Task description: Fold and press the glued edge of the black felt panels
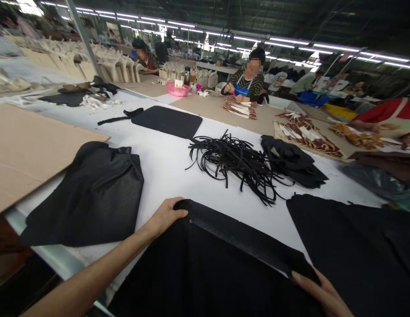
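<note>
A large black fabric piece (205,268) lies on the white table (165,171) right in front of me, its far edge folded over into a band. My left hand (167,215) grips the left end of that folded edge, fingers curled round it. My right hand (319,290) pinches the right end of the same edge, thumb on top. A tangle of black straps (234,160) lies just beyond the fabric, untouched.
A stack of black fabric (92,193) sits at the left beside brown cardboard (29,149). More black pieces lie at the right (356,246) and behind the straps (290,160). A flat black panel (167,121) lies further back. Other people work at the far tables.
</note>
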